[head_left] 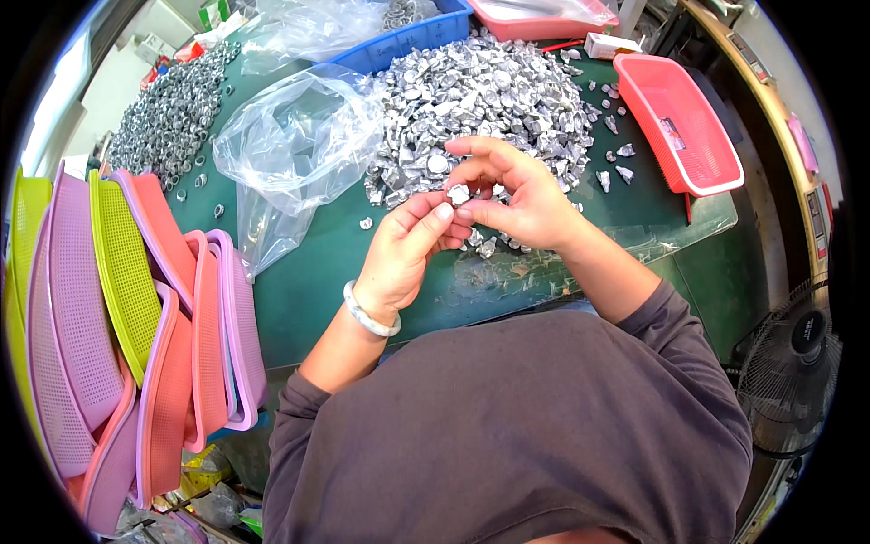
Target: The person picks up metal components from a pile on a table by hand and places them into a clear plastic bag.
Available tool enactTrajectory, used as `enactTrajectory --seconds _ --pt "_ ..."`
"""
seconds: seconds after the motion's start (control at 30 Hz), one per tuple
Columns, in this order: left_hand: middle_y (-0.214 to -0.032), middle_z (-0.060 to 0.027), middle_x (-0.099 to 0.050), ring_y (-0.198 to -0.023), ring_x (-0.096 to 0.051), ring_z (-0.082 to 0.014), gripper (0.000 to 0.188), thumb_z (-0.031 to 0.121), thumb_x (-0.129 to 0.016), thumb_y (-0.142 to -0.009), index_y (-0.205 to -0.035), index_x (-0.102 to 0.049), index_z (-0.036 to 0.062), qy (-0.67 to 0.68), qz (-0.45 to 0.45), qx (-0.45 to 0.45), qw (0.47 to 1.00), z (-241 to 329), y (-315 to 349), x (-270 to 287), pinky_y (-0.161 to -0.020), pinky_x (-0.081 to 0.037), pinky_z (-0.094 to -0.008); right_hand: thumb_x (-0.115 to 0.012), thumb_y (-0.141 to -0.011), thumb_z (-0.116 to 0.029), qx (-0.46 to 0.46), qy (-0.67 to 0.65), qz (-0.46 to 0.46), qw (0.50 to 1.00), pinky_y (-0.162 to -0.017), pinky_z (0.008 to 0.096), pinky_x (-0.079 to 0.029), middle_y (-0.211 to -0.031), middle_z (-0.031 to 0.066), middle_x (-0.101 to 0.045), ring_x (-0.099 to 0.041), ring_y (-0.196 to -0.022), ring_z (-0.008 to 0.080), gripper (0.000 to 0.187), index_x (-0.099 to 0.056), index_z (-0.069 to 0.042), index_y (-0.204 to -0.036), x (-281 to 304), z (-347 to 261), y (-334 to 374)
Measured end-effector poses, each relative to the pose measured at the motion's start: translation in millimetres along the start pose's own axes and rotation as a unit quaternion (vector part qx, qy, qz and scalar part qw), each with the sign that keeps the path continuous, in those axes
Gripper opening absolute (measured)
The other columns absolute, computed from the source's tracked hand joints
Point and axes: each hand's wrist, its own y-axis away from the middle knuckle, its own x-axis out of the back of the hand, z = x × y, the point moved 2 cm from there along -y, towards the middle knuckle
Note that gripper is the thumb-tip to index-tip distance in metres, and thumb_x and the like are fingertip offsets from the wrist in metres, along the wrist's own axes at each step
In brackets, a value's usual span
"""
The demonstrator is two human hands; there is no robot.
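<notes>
Both hands meet over the near edge of the green table, around one small silvery metal piece (459,194). My left hand (408,238), with a pale bangle on its wrist, pinches the piece between thumb and fingers. From the other side my right hand (521,195) closes thumb and fingertips on the same piece, its index finger curved above. Just beyond the hands rises a large heap of similar silvery metal pieces (489,91). A few loose ones lie below the fingers, near the table edge.
Left of the heap lies a clear plastic bag (299,145); farther left is a pile of darker metal rings (177,109). A blue basket (408,41) stands behind. At right sits a pink basket (680,127). Stacked colored baskets (136,317) fill the left; a black fan (793,363) stands right.
</notes>
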Motion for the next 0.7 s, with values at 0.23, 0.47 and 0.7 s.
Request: enactTrajectory --seconds 0.23,0.47,0.7 --pt "-0.089 -0.0069 -0.061 -0.078 -0.059 -0.0152 0.019 0.018 -0.048 -0.09 -0.099 -0.054 0.003 0.017 0.004 0.021 1.0 -4.7 -2.2 2.2 -0.073 -0.048 -0.0288 -0.061 -0.075 -0.002 -0.037 -0.079 -0.001 0.996 -0.069 0.0239 -0.043 -0.091 0.0025 -0.06 -0.054 -0.08 0.0086 0.049 -0.044 -0.005 -0.121 -1.0 1.2 1.6" --pt "-0.081 -0.006 -0.062 -0.073 -0.058 -0.0129 0.018 0.017 -0.05 -0.089 -0.093 -0.059 0.0024 0.068 0.013 0.051 0.996 -3.8 2.2 1.8 -0.069 -0.047 -0.0258 -0.058 -0.08 -0.001 -0.141 -0.271 -0.014 0.952 -0.081 0.0272 -0.045 -0.101 0.0096 -0.059 -0.056 -0.093 0.0138 0.044 -0.042 0.0 -0.121 -0.8 6.4 3.0" --pt "-0.08 -0.006 -0.062 -0.072 -0.058 -0.0135 0.02 0.017 -0.047 -0.089 -0.092 -0.06 0.002 0.083 0.02 0.036 0.996 -3.6 4.1 8.4 -0.069 -0.047 -0.0272 -0.058 -0.079 -0.001 -0.127 -0.216 -0.009 0.968 -0.082 0.027 -0.045 -0.1 0.0086 -0.06 -0.056 -0.093 0.0136 0.031 -0.052 0.001 -0.11 -2.1 11.3 4.6"
